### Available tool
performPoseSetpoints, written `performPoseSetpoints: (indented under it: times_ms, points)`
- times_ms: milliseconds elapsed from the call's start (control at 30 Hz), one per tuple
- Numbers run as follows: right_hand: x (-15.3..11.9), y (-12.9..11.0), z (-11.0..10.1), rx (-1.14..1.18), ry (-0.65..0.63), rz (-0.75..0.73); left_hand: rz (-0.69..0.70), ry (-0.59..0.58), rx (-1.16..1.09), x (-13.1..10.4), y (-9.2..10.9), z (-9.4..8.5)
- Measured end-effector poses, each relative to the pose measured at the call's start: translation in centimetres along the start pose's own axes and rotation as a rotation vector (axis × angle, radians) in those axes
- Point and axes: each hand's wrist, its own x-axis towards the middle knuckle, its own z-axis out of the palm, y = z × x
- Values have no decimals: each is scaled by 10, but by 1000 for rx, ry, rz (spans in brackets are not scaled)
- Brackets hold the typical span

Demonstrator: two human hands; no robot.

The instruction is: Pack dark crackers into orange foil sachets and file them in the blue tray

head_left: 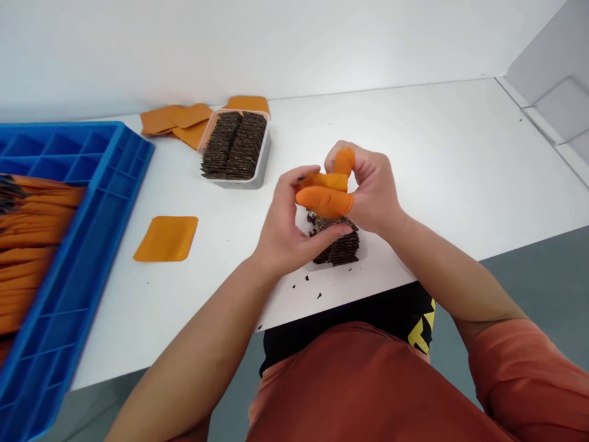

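Both hands met above the worktop [414,141], the left hand [283,224] and right hand [372,187] pinched together on an orange pouch [324,182], fingertips capped in orange covers [322,201]. Directly beneath sat a small tray of dark wafers [338,242]. A fuller tray [235,147], a loose pouch [166,238] and a blue crate [78,245] lay to the left.

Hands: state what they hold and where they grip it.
The left hand and right hand meet above a stack of dark wafers; anything pinched between the orange finger cots cannot be told.
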Motion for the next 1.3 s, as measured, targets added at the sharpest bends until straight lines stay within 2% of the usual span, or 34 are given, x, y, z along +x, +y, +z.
performPoseSetpoints:
  times_ms: [133,233,300,400,600,767,867,967,1067,1300]
  points:
    - [0,7,-1,-47,-101,-125,34,33,-9,-4,-1,11]
    - [0,13,-6,-60,-238,-289,85,137,-14,-1,-6,9]
    - [0,16,-8,-70,-275,-345,172,211,46,3,-7,5]
    - [0,17,-9,-88,-259,-343,271,260,145,8,-8,-3]
    - [-2,18,-6,-147,-209,-448,287,255,173,7,-5,-10]
    - [-4,17,-2,-273,-189,-447,353,181,187,8,-5,-4]
    - [-5,18,1,-287,-177,-426,387,168,112,7,-7,5]
    - [-5,21,3,-289,-130,-421,342,177,52,4,-6,11]
    - [-7,21,3,-306,-81,-450,317,195,106,2,-7,10]
    - [-9,16,4,-275,-6,-453,407,174,186,3,-11,6]
